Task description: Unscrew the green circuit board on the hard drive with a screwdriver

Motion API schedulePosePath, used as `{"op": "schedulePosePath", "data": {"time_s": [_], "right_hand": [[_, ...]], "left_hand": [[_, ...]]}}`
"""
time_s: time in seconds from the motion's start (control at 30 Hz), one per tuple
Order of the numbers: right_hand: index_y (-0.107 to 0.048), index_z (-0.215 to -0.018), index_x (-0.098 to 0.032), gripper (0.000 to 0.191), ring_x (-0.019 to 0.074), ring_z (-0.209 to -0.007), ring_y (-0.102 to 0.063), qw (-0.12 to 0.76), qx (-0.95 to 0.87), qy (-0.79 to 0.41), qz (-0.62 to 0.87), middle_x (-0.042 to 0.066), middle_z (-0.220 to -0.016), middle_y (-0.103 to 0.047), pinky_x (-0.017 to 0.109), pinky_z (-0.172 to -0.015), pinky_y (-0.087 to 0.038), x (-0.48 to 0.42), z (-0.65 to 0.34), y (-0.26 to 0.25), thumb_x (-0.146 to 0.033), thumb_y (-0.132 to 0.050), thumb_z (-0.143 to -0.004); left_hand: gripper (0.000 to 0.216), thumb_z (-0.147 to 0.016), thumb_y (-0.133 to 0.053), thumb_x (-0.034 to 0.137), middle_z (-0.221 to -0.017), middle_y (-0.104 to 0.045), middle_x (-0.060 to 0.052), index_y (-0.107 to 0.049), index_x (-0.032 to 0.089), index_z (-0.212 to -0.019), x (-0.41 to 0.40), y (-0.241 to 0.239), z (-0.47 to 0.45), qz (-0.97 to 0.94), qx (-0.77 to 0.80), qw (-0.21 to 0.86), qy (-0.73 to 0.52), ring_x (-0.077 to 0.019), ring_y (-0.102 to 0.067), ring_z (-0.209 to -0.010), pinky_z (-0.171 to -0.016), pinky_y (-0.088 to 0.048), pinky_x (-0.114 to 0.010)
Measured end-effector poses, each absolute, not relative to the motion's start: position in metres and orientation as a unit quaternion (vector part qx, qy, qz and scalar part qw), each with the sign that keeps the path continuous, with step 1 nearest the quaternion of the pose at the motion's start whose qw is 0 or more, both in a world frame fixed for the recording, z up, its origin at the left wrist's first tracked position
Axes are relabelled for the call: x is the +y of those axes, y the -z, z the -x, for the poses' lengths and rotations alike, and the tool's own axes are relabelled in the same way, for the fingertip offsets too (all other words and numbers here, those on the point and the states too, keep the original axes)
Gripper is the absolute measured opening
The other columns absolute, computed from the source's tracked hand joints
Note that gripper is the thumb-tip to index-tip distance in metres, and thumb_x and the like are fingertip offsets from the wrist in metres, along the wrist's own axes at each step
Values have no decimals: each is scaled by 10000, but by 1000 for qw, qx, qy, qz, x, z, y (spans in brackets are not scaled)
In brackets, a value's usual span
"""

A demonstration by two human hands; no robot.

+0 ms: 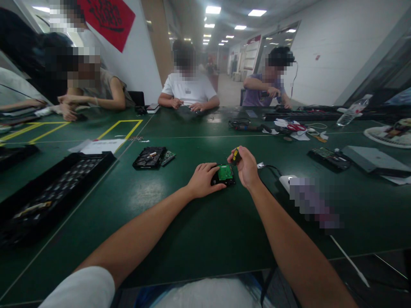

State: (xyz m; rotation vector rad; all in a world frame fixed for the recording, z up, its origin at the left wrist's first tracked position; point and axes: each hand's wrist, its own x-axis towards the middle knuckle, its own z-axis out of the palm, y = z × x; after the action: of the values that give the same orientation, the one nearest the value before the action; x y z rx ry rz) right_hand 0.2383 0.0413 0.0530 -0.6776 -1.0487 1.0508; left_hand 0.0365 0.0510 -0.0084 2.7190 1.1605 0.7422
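A black hard drive with a green circuit board [225, 172] lies flat on the green table in front of me. My left hand [203, 179] grips its left side, with the fingers over the far edge and the thumb along the near edge. In my right hand [248, 167] is a screwdriver [236, 156] with a yellow and black handle, held upright just above the drive's right far corner. Its tip is too small to make out, so I cannot tell whether it touches the drive.
Left of the drive lie more drive parts [150, 157] and a long black tray [54, 192]. To the right are a white power strip [289, 182] with a cable, another hard drive [329, 158], a grey box [377, 160] and a plastic bottle [355, 110]. Several people sit across the table.
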Motion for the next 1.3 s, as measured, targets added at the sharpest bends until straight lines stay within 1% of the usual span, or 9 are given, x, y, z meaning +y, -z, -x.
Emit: {"op": "schedulePosePath", "data": {"time_s": [0.13, 0.27, 0.33, 0.43, 0.53, 0.8, 1.03, 1.17, 1.3], "right_hand": [[-641, -903, -261, 341, 164, -767, -676, 691, -460, -465, 307, -27, -806, -691, 319, -747, -557, 39, -237, -54, -575, -776, -907], [-616, -926, -273, 330, 161, -706, -642, 691, -457, -479, 291, -44, -737, -647, 326, -742, -550, 37, -236, -56, -575, -751, -925], [-643, -953, -276, 354, 160, -681, -622, 687, -460, -481, 292, -43, -719, -611, 325, -722, -536, 37, -236, -57, -625, -703, -942], [-707, -987, -269, 473, 160, -676, -612, 685, -453, -482, 306, -28, -729, -577, 328, -712, -524, 38, -237, -59, -728, -595, -959], [-745, -940, -259, 553, 161, -677, -607, 684, -448, -485, 310, -13, -734, -572, 332, -712, -522, 39, -239, -59, -771, -538, -962], [-757, -882, -237, 372, 148, -715, -635, 682, -469, -471, 306, 1, -791, -666, 300, -701, -528, 41, -238, -53, -585, -670, -983], [-661, -915, -252, 350, 161, -755, -685, 691, -454, -469, 310, -13, -849, -702, 318, -732, -561, 40, -237, -54, -593, -739, -927], [-607, -927, -265, 335, 161, -734, -668, 700, -450, -463, 306, -34, -783, -676, 322, -742, -562, 38, -236, -57, -571, -744, -926], [-640, -971, -277, 332, 158, -704, -627, 691, -460, -468, 303, -39, -755, -633, 318, -728, -545, 37, -236, -58, -595, -722, -931]], "left_hand": [[817, -905, -709, 743, -1545, -580, -172, -612, 187, -1495, 52, 9, -37, -889, 381, 51, -249, -383, -522, -1435, -1229, -382, -581], [821, -900, -712, 747, -1543, -580, -172, -610, 196, -1499, 52, 10, -37, -889, 379, 54, -252, -386, -521, -1438, -1230, -378, -583], [815, -897, -718, 746, -1549, -576, -168, -608, 212, -1503, 52, 10, -36, -889, 379, 57, -250, -390, -519, -1442, -1231, -371, -593], [810, -893, -725, 742, -1554, -572, -164, -603, 228, -1508, 52, 9, -36, -889, 382, 61, -246, -396, -514, -1448, -1229, -369, -605], [821, -897, -717, 748, -1554, -570, -168, -602, 213, -1509, 52, 8, -36, -889, 382, 60, -243, -392, -512, -1451, -1231, -373, -594], [815, -906, -704, 752, -1541, -581, -173, -609, 197, -1495, 52, 9, -37, -890, 380, 52, -247, -385, -525, -1437, -1229, -378, -585], [822, -909, -693, 764, -1549, -576, -173, -605, 199, -1499, 52, 9, -36, -891, 381, 52, -242, -385, -519, -1445, -1227, -381, -586], [822, -902, -701, 761, -1550, -575, -171, -607, 207, -1502, 52, 9, -36, -889, 381, 60, -246, -389, -516, -1448, -1232, -374, -591], [819, -892, -716, 756, -1552, -572, -162, -606, 226, -1507, 52, 10, -36, -888, 382, 66, -249, -393, -513, -1450, -1234, -370, -597]]}}
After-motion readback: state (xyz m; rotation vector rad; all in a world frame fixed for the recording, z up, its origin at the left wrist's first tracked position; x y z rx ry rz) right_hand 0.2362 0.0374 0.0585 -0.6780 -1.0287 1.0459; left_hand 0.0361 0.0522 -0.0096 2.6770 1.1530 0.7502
